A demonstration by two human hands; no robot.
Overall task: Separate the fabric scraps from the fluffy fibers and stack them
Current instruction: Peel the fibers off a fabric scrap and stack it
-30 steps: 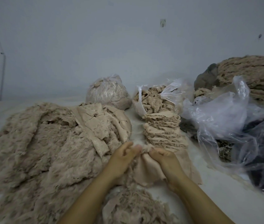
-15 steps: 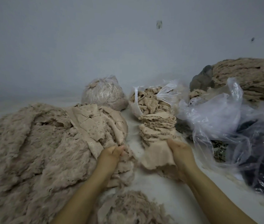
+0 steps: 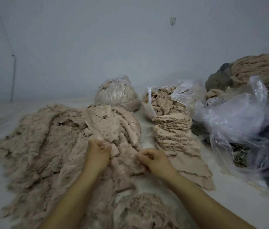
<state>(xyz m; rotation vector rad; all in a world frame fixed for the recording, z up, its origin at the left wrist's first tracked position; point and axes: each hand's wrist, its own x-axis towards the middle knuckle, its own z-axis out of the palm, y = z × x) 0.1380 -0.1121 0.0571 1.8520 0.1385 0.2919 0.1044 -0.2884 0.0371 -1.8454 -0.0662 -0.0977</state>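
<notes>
on the left of the frame we've got the big heap of fluffy fibers (image 3: 36,146) sprawled over the white floor (image 3: 229,204), with flat fabric scraps (image 3: 112,123) lying across its upper right part. moving toward centre, our left hand (image 3: 98,154) is curled into the heap's right edge, fingers pinching a scrap there, a narrow grip on cloth. just beside it, our right hand (image 3: 155,158) is curled too, thumb and fingers nipping the fuzzy edge of a piece (image 3: 130,164) lying between the two hands. low in the centre of the frame sits a smaller tuft pile (image 3: 145,212) between our forearms. right of the hands, the stack of scraps (image 3: 175,133) runs up the frame in shingled layers, its nearest sheet (image 3: 196,172) spread flat. behind it, an open plastic bag (image 3: 161,100) full of fibers, and a tied bag (image 3: 117,94) left of that. far right, crumpled clear plastic (image 3: 236,119) over dark material.
</notes>
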